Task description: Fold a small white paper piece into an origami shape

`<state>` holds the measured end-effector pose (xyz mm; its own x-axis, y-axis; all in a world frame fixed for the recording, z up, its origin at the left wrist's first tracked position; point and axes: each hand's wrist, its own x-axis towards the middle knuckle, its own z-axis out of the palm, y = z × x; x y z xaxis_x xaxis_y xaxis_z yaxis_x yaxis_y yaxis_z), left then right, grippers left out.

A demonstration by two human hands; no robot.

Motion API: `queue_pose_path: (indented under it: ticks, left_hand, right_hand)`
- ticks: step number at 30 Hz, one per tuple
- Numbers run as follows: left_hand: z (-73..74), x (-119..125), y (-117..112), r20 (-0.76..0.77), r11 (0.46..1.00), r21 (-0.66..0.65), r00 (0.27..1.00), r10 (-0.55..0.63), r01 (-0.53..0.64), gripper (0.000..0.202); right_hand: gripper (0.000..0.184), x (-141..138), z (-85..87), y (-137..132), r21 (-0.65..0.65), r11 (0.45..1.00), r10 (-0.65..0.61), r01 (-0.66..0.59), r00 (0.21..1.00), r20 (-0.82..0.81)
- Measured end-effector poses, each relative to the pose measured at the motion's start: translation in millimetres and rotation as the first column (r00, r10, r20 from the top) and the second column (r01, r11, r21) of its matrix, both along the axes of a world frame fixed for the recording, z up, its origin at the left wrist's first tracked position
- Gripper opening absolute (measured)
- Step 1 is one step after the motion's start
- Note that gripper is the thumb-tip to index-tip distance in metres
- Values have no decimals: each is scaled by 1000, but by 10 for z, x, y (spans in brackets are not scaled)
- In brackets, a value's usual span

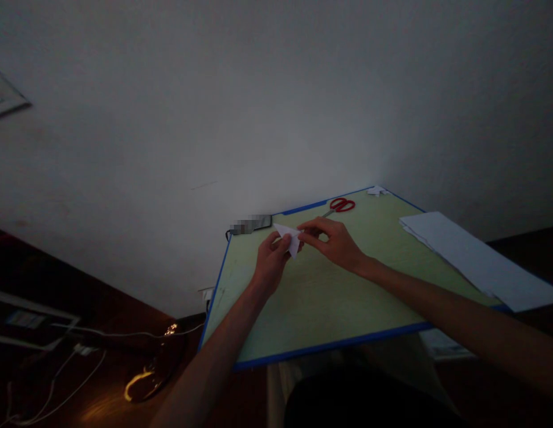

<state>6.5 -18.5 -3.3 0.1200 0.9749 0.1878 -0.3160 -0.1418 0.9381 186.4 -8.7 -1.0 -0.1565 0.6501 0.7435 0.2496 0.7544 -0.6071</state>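
Observation:
A small piece of white paper, folded into a triangular shape [294, 245], is held up over the table. My left hand [272, 257] grips it from the left, the thumb pressed on its face. At its right edge, the thumb and forefinger of my right hand [330, 239] pinch the paper. Beyond my right hand lie scissors with red handles [343, 205], their blades partly hidden behind the hand. A dark phone-like object [262, 222], partly blurred out, rests at the table's far left corner.
The pale green table [312, 309] has blue edging and stands against a grey wall [276, 107]. White paper sheets [472, 255] overhang its right edge. Small white paper pieces [376, 191] lie at the far corner. White cables [125, 334] trail on the left.

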Motion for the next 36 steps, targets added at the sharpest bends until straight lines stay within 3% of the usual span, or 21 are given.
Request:
queue_pose_path:
  ticks: [8, 12, 16, 21, 25, 29, 34, 36]
  left_hand:
    - [38, 34, -45, -15, 999, 9, 999, -38, 38, 43]
    - [33, 29, -49, 0, 1000, 17, 1000, 8, -8, 44]
    - [37, 8, -52, -27, 999, 42, 999, 23, -22, 57]
    - [49, 4, -61, -155, 984, 166, 983, 95, -69, 31]
    - [48, 1, -53, -212, 963, 243, 963, 167, -114, 30]
    - [53, -14, -55, -311, 921, 363, 914, 260, -138, 28]
    - [98, -37, -94, -396, 802, 580, 812, 429, -140, 18]
    - [114, -42, -107, -401, 788, 602, 804, 439, -130, 15]
  right_hand:
    - [13, 0, -30, 41, -27, 997, -79, 78, 996, -44]
    - [11, -3, -28, 50, -130, 991, -45, 37, 997, -57]
    - [11, -9, -19, 37, -174, 985, -3, -9, 998, -70]
    - [13, -9, -11, 26, -187, 981, 29, -45, 995, -91]
    - [21, -3, -3, 20, -196, 977, 58, -81, 991, -120]
    - [24, 4, -9, 33, -200, 977, 43, -67, 992, -121]
    - [18, 6, -10, 36, -169, 984, 47, -64, 994, -101]
    - [18, 8, 0, 26, -149, 987, 43, -57, 994, -98]
